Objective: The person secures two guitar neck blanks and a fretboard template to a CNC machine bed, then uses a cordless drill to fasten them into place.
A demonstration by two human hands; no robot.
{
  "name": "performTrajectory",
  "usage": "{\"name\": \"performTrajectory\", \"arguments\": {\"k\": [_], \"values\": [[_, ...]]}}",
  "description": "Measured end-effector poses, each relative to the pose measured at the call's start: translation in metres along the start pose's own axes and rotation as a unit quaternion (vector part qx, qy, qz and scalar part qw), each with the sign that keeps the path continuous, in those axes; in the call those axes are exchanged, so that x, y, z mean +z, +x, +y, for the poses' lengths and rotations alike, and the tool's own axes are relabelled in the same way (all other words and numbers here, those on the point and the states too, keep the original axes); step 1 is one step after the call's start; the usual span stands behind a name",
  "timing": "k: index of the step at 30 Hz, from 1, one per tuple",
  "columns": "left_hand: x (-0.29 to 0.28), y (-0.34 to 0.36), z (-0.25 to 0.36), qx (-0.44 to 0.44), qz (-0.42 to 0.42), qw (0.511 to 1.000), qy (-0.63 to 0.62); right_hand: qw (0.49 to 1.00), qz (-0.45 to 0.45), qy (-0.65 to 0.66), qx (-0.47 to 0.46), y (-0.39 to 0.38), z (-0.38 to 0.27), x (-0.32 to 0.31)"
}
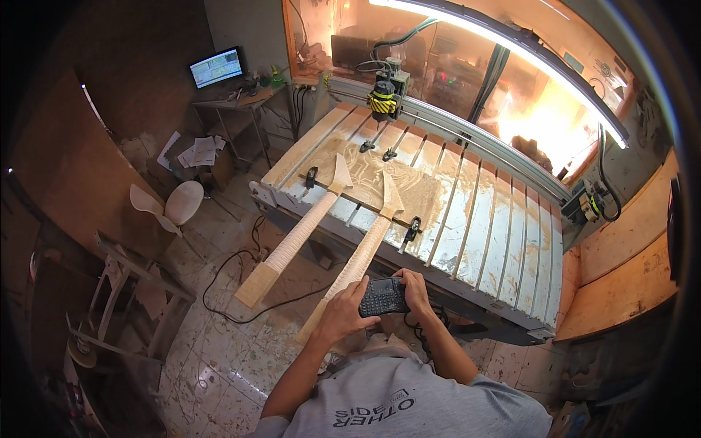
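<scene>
Both my hands hold a small black mini keyboard [382,296] level in front of my body. My left hand [345,309] wraps its left end, and my right hand [415,291] grips the right end with the thumb near the top edge. Just beyond it, two pale wooden guitar necks [299,232] [367,246] lie side by side, their headstocks on the machine bed and their long shafts sticking out over the near edge. Black clamps [312,177] [413,228] stand at either side of them, joined by a dark bar across the necks.
The slotted, dusty bed of a CNC router [504,241] fills the middle and right. Its spindle [382,98] hangs over the far side. A lit monitor [216,68] stands on a desk at the far left. Nearby are a white chair [182,203] and a floor cable [241,320].
</scene>
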State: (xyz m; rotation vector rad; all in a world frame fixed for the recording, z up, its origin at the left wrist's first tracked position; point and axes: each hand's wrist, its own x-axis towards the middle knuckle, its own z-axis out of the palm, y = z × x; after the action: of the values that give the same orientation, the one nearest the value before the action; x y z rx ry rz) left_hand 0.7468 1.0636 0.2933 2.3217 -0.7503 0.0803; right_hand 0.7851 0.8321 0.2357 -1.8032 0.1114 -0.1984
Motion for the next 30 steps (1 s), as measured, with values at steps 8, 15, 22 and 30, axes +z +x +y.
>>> {"name": "performTrajectory", "arguments": {"k": [8,15,22,30], "values": [[0.000,-0.003,-0.001,0.011,0.007,1.000,-0.001,1.000,-0.003,-0.001,0.016,-0.003,-0.001,0.000],[0.000,-0.002,-0.002,0.022,0.005,1.000,0.005,1.000,0.004,-0.003,0.011,-0.004,0.003,-0.001],[-0.005,-0.002,0.003,0.016,-0.008,1.000,0.009,1.000,0.003,0.002,0.017,-0.011,-0.010,-0.002],[-0.003,-0.004,0.001,0.023,-0.008,1.000,0.010,1.000,0.010,-0.001,0.023,-0.010,0.001,-0.003]]}}
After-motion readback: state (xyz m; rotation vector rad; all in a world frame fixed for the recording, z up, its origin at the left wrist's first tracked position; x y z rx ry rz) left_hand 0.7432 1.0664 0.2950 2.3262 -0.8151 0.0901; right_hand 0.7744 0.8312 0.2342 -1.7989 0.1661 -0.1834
